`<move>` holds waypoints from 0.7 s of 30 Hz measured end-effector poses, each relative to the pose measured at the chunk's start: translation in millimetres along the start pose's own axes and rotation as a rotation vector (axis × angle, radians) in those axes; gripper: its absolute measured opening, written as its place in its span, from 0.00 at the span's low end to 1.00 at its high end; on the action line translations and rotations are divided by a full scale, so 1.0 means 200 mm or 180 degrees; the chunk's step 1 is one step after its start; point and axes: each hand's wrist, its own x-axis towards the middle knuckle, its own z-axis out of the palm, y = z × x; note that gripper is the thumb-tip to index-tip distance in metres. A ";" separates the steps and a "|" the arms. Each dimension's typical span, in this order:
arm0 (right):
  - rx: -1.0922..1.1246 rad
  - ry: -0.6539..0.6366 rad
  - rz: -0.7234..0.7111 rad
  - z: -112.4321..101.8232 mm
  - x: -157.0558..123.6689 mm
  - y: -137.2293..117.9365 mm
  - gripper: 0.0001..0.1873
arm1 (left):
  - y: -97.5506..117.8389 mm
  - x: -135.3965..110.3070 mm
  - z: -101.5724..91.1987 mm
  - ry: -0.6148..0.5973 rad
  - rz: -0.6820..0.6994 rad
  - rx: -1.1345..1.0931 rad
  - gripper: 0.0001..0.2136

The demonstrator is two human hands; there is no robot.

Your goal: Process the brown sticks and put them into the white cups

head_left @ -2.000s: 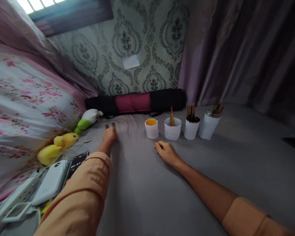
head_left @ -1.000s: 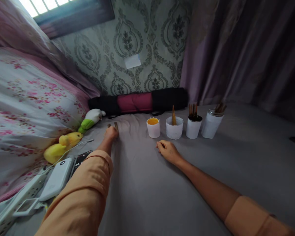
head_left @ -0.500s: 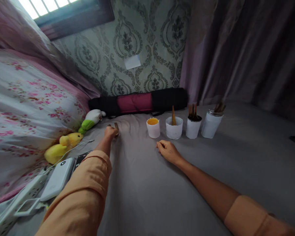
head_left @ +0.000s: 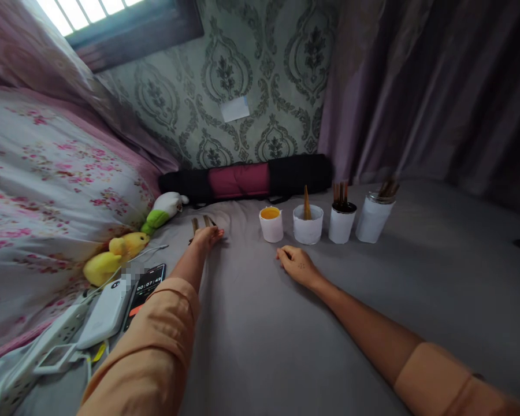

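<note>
My left hand [head_left: 209, 236] is low over the grey sheet, fingers bent together. A thin dark stick [head_left: 214, 221] juts out from behind it and seems to be in its fingers, though most is hidden. Flat brown sticks [head_left: 195, 225] lie on the sheet right beside this hand. My right hand [head_left: 297, 264] rests closed on the sheet, with nothing visible in it. Behind it stand a white cup with an orange-yellow inside [head_left: 271, 226], a wide white cup [head_left: 308, 230] holding a pointed golden-brown piece, and a white cup of brown sticks [head_left: 342, 225].
A tilted white jar [head_left: 373, 222] holds more brown sticks at the right. A black and maroon roll [head_left: 240, 181] lies along the wall. To the left are plush toys [head_left: 108, 263], a phone [head_left: 149, 289], a white power bank [head_left: 104, 318] and a power strip [head_left: 43, 358] with cables.
My left hand has moved right from the brown sticks, and a thin dark stick now shows beside it. More of the phone is visible. My right hand stays in place.
</note>
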 end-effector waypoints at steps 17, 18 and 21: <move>0.0007 -0.0014 -0.0059 0.00 0.00 0.01 0.18 | -0.14 -0.18 0.08 -0.0799 -0.0165 -0.1159 0.05; 0.0004 -0.0017 -0.0066 0.00 0.00 0.01 0.18 | -0.15 -0.18 0.09 -0.0831 -0.0154 -0.1183 0.05; -0.0014 -0.0025 -0.0072 0.00 0.00 0.01 0.18 | -0.18 -0.20 0.10 -0.0930 -0.0096 -0.1225 0.04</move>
